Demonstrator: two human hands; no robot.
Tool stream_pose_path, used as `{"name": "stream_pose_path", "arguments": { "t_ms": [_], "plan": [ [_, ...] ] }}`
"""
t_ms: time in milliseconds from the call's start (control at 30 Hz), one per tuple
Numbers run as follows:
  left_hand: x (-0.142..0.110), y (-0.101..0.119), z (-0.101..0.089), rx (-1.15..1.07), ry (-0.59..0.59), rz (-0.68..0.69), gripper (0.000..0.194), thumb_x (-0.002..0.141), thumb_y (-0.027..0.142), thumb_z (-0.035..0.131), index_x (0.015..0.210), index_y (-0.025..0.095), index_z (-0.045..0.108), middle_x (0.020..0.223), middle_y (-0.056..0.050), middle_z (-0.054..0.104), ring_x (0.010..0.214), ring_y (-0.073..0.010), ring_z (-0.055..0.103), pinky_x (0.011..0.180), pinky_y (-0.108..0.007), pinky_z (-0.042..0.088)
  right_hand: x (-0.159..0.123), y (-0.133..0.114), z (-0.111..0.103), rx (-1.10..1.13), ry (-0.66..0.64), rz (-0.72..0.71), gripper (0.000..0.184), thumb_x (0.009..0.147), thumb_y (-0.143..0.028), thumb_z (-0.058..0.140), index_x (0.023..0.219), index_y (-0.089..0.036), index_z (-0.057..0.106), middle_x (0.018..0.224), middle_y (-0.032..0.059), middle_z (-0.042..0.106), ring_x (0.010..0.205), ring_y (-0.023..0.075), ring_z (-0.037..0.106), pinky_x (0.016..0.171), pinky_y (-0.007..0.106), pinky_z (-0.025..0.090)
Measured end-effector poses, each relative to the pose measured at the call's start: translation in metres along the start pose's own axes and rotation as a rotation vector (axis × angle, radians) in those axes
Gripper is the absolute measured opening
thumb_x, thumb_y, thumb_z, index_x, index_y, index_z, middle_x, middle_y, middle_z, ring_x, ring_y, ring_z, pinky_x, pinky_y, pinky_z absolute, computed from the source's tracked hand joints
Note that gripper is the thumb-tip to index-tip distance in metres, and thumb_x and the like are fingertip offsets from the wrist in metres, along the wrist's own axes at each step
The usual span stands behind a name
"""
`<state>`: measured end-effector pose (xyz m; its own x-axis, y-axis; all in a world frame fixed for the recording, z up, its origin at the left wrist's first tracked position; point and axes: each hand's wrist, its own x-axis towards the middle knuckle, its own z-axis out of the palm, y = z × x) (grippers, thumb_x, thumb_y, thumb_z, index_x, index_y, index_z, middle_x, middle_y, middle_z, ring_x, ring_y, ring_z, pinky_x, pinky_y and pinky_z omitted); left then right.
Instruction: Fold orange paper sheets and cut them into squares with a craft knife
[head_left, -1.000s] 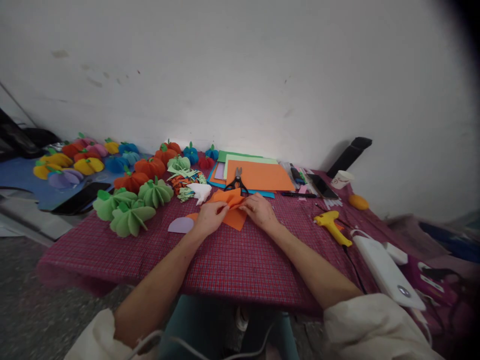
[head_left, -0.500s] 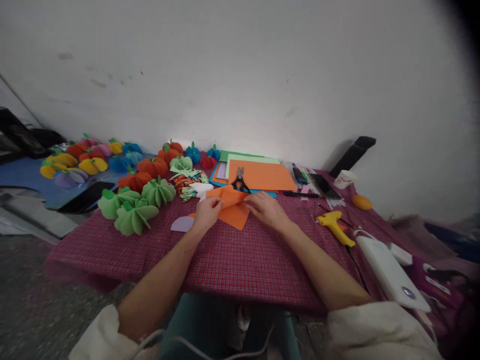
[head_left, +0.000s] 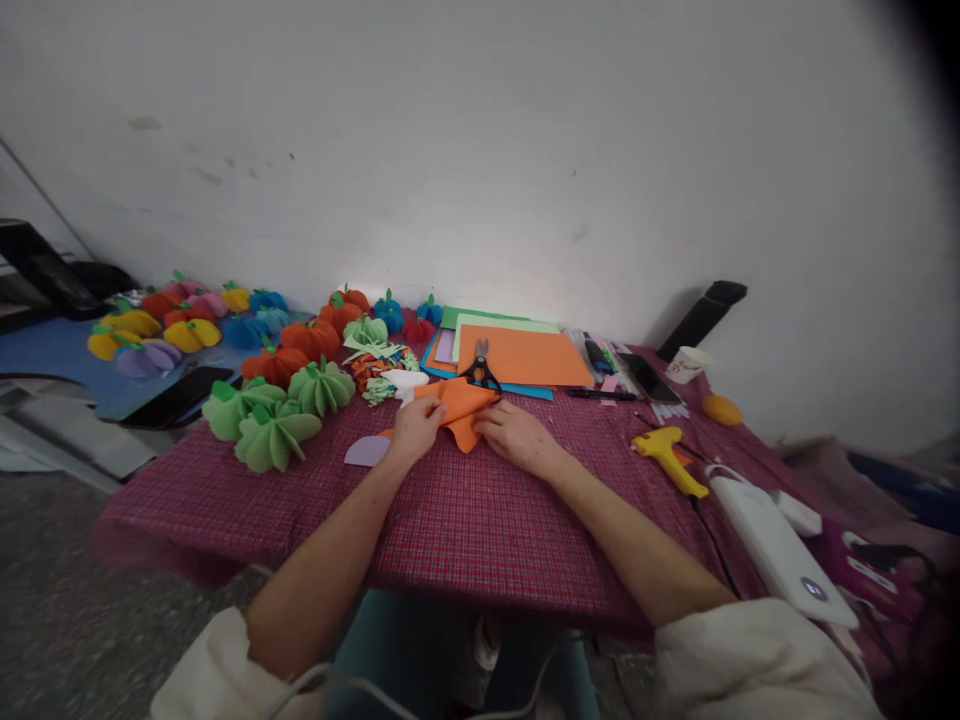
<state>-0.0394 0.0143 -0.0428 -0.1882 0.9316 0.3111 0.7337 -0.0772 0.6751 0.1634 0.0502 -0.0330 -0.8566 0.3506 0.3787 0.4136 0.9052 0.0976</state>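
Note:
A folded orange paper sheet (head_left: pixel 459 405) lies on the red checked tablecloth (head_left: pixel 465 520) between my two hands. My left hand (head_left: pixel 415 428) pinches its left edge with closed fingers. My right hand (head_left: pixel 516 436) presses down on its right side, fingers curled onto the paper. Black scissors (head_left: pixel 480 368) lie just beyond the paper, on a stack of coloured sheets (head_left: pixel 517 355) topped by an orange one. A small lilac paper half-circle (head_left: pixel 364 451) sits left of my left hand.
Green paper pumpkins (head_left: pixel 274 415) and others in orange, blue and yellow (head_left: pixel 187 320) fill the left. A yellow glue gun (head_left: pixel 665 455), white box (head_left: pixel 776 550), phone (head_left: pixel 649 377), pen (head_left: pixel 600 394) and paper cup (head_left: pixel 686 363) lie right. Paper scraps (head_left: pixel 379 368) sit behind.
The orange paper has been folded smaller and drawn together between my hands; both hands have moved closer to each other on it. The view shifted slightly.

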Motion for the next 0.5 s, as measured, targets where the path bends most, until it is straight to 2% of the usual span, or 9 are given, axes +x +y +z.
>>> {"name": "stream_pose_path", "arguments": {
  "t_ms": [100,233,333,433,500],
  "plan": [
    [0.000,0.000,0.000,-0.004,-0.003,-0.002,0.025,0.080,0.032,0.047,0.067,0.017,0.061,0.059,0.001,0.056,0.058,-0.0125,0.046,0.055,-0.023,0.030,0.000,-0.004,0.002,-0.012,0.017,0.077,0.022,0.088,-0.018,0.043,0.097,-0.018,0.063,0.098,0.0091,0.065,0.091,0.0204,0.054,0.082,0.033,0.045],
    [0.000,-0.001,0.000,-0.014,-0.008,0.001,0.024,0.080,0.031,0.047,0.068,0.017,0.062,0.063,0.001,0.058,0.061,-0.0128,0.048,0.057,-0.023,0.031,0.001,-0.006,0.007,0.022,0.016,0.276,0.021,0.089,-0.018,0.042,0.101,-0.018,0.060,0.098,0.0085,0.065,0.086,0.0178,0.060,0.076,0.028,0.047],
    [0.000,-0.001,0.000,-0.017,-0.010,-0.005,0.022,0.080,0.029,0.048,0.070,0.016,0.063,0.062,0.001,0.058,0.061,-0.0127,0.049,0.057,-0.023,0.031,0.001,-0.003,0.011,0.131,0.105,0.390,0.022,0.087,-0.016,0.043,0.103,-0.017,0.059,0.096,0.0082,0.067,0.084,0.0173,0.063,0.076,0.028,0.048],
    [-0.001,0.001,0.000,-0.017,-0.015,-0.010,0.022,0.079,0.028,0.048,0.070,0.016,0.063,0.061,0.001,0.057,0.061,-0.0125,0.048,0.056,-0.023,0.031,0.001,0.002,0.013,0.257,0.222,0.361,0.024,0.087,-0.015,0.044,0.104,-0.019,0.060,0.099,0.0075,0.066,0.091,0.0169,0.062,0.082,0.030,0.048],
    [-0.001,0.002,-0.001,-0.017,-0.017,-0.013,0.022,0.080,0.028,0.048,0.069,0.016,0.063,0.061,0.001,0.057,0.060,-0.0124,0.048,0.056,-0.023,0.031,0.001,0.005,0.012,0.334,0.261,0.335,0.022,0.087,-0.016,0.045,0.098,-0.020,0.063,0.100,0.0070,0.066,0.093,0.0163,0.061,0.082,0.030,0.047]
  ]
}}
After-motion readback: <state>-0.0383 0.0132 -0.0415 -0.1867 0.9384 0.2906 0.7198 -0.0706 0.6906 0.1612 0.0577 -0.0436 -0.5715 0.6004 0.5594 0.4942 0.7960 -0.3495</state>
